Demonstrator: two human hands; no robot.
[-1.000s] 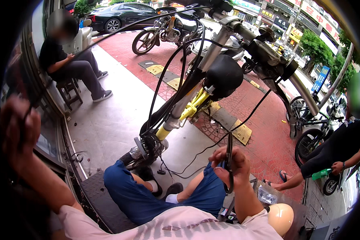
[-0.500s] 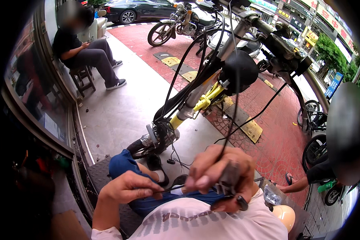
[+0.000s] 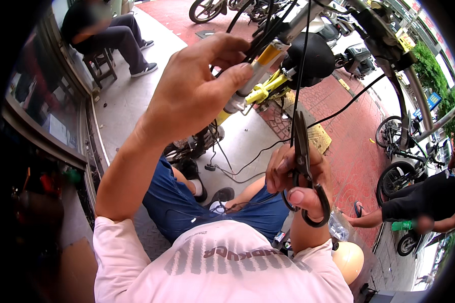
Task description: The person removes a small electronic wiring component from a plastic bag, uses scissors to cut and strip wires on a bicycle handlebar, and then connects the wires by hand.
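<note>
My left hand is raised to the black cable bundle beside the silver-and-yellow front stem of a bike, fingers curled round the cables, partly hidden. My right hand grips black-handled scissors, blades pointing up next to a thin hanging black cable. The bike's handlebar assembly is above, with a black rounded part behind the stem. Loose wires lie on the floor below, beyond my knees.
A seated person is on a stool by the glass door at left. Another person is at right, near parked bikes. A beige rounded object and plastic bag sit beside me. Motorcycles stand behind.
My left hand has risen from near my lap to the cable bundle. My right hand has turned the scissors upright, a little higher up.
</note>
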